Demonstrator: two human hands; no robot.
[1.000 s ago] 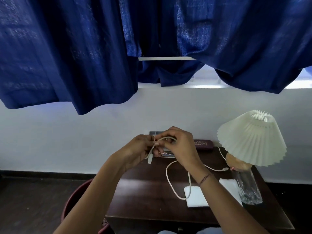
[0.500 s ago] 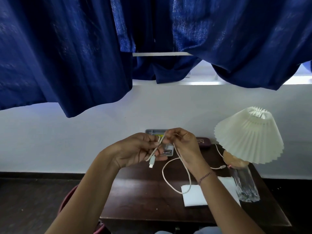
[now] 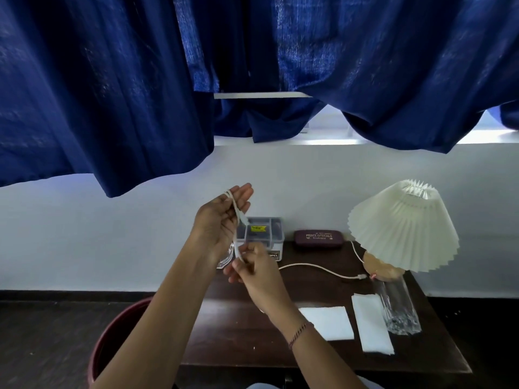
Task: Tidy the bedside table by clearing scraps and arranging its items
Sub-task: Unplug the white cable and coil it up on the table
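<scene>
A white cable (image 3: 317, 267) runs across the dark wooden bedside table (image 3: 247, 335), its far plug lying by the lamp base. My left hand (image 3: 222, 220) is raised above the table's back left, fingers extended, with the cable looped over the palm and one plug hanging down. Just below it, my right hand (image 3: 252, 272) pinches the cable. Two white paper napkins (image 3: 327, 322) lie flat near the front right.
A clear compartment box (image 3: 264, 237) and a maroon glasses case (image 3: 317, 239) stand at the back. A pleated white lamp (image 3: 404, 226) and a glass tumbler (image 3: 398, 310) occupy the right side. A dark red bin (image 3: 112, 341) sits left of the table. Blue curtains hang overhead.
My left hand rose and opened its fingers with the cable looped over it. My right hand dropped below it, drawing the cable straighter across the table. The napkins are uncovered now.
</scene>
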